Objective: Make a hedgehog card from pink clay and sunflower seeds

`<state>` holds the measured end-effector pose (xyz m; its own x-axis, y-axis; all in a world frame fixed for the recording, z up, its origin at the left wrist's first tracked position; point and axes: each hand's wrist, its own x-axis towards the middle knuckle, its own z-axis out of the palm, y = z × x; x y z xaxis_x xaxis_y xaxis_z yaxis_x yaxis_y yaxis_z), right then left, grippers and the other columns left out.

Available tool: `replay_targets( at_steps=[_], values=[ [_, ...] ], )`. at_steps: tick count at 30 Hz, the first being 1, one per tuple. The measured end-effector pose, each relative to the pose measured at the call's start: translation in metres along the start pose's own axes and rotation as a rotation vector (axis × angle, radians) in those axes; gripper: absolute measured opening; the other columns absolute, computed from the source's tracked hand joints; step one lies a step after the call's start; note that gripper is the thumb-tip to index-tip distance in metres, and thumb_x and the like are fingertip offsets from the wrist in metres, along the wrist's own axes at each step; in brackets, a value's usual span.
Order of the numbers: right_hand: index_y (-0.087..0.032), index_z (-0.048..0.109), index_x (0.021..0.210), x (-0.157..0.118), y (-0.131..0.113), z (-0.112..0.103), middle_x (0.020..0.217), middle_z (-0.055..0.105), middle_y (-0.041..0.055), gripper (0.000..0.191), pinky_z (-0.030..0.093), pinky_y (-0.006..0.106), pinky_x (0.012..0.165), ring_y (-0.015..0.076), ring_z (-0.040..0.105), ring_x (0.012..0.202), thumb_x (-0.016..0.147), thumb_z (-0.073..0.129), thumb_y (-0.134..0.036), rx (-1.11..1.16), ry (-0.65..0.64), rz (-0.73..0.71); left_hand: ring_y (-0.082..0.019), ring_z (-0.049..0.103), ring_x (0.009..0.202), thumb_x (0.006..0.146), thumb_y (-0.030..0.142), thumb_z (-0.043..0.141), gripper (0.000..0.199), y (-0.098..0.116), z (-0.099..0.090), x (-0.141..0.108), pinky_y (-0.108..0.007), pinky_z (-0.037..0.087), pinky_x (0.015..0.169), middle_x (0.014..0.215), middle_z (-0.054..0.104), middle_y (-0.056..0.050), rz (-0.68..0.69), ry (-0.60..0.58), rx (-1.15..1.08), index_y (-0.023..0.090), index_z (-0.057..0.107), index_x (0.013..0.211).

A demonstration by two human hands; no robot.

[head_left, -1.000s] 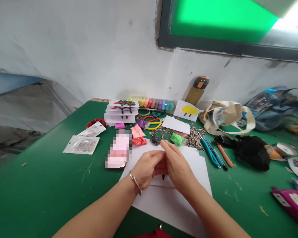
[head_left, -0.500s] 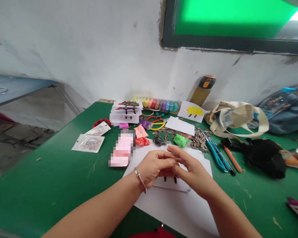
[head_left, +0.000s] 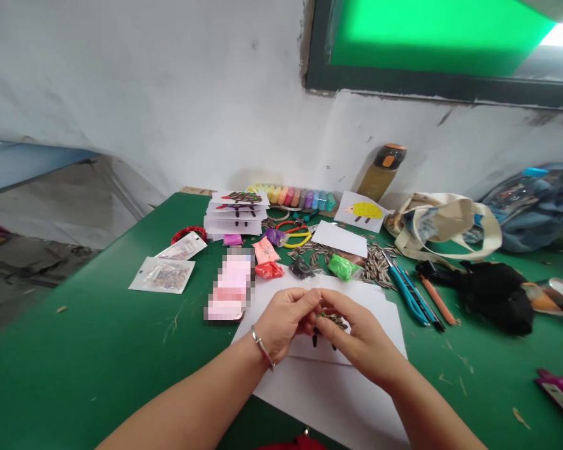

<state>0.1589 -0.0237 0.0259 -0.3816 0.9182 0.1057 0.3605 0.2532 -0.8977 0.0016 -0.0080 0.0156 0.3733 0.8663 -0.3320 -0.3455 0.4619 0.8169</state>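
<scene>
My left hand [head_left: 284,320], with a silver bracelet at the wrist, is closed in a pinch above a white card [head_left: 304,351]. Its fingertips meet those of my right hand [head_left: 356,331], whose thumb and fingers are also drawn together. Whatever sits between the fingertips is hidden or too small to name. Partly covered by my hands, a shape of striped sunflower seeds [head_left: 335,321] with green bits and black legs shows on the card. White paper sheets [head_left: 328,394] lie under it.
Beyond my hands are a green clay packet [head_left: 343,267], a black packet [head_left: 303,269], loose sunflower seeds [head_left: 380,269] and a blank card [head_left: 340,239]. A phone [head_left: 229,284] lies left; a blue cutter [head_left: 406,290] lies right. Stacked cards [head_left: 237,215] and a bottle [head_left: 382,172] stand behind.
My fingertips have drawn closer together, and my right hand's fingers have curled in. More of the seed shape on the card now shows between my hands.
</scene>
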Motion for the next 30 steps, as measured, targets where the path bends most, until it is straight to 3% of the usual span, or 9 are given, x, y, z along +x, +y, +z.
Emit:
replay_targets(
  at_steps=[7,11,15,21,24,30],
  values=[
    [-0.026,0.059,0.12,-0.0014,0.0031,0.0003,0.121,0.063,0.0059,0.035,0.048,0.037,0.092,0.0229,0.059,0.109,0.086,0.056,-0.032,-0.095,0.073,0.037,-0.011,0.057,0.071,0.066,0.034,0.079,0.029,0.0007,0.008,-0.0034,-0.024,0.044,0.067,0.083,0.066,-0.005,-0.037,-0.067,-0.057,0.014,0.071,0.086],
    [-0.026,0.059,0.119,-0.001,0.0018,0.0003,0.119,0.064,0.0045,0.033,0.049,0.034,0.09,0.0208,0.06,0.107,0.087,0.054,-0.031,-0.072,0.062,0.023,-0.009,0.054,0.063,0.071,0.036,0.075,0.028,-0.0006,0.005,-0.0013,-0.022,0.043,0.061,0.077,0.063,-0.003,-0.032,-0.084,-0.037,0.013,0.069,0.084],
    [-0.025,0.057,0.122,-0.001,0.002,0.0018,0.106,0.068,0.0035,0.034,0.051,0.032,0.083,0.0179,0.064,0.092,0.088,0.052,-0.03,-0.019,0.013,0.056,-0.006,0.047,0.051,0.075,0.043,0.069,0.033,-0.003,0.0017,0.0013,-0.02,0.038,0.052,0.062,0.056,0.0,-0.026,-0.09,0.015,0.011,0.067,0.075],
    [-0.024,0.06,0.121,-0.0004,0.0055,0.0003,0.119,0.065,0.0063,0.036,0.049,0.038,0.092,0.023,0.06,0.107,0.087,0.054,-0.035,-0.044,0.067,0.075,-0.013,0.058,0.074,0.066,0.029,0.078,0.026,-0.0017,0.0049,-0.0004,-0.025,0.046,0.071,0.081,0.064,-0.006,-0.029,-0.109,-0.068,0.011,0.07,0.084],
    [-0.025,0.06,0.121,-0.0004,0.0042,-0.0014,0.119,0.064,0.0058,0.036,0.049,0.037,0.091,0.0229,0.06,0.107,0.087,0.053,-0.037,-0.035,0.058,0.066,-0.011,0.056,0.068,0.065,0.03,0.079,0.025,-0.0013,0.0045,-0.0004,-0.024,0.045,0.067,0.075,0.062,-0.003,-0.034,-0.083,-0.053,0.011,0.07,0.078],
    [-0.023,0.06,0.113,-0.0002,-0.0022,-0.0003,0.09,0.069,0.0012,0.026,0.049,0.028,0.078,0.0161,0.062,0.082,0.089,0.051,-0.029,0.052,-0.013,0.049,-0.007,0.046,0.051,0.078,0.048,0.065,0.038,-0.0056,0.0,0.0031,-0.021,0.037,0.051,0.061,0.054,-0.001,0.005,-0.11,0.033,0.01,0.065,0.073]
  ],
)
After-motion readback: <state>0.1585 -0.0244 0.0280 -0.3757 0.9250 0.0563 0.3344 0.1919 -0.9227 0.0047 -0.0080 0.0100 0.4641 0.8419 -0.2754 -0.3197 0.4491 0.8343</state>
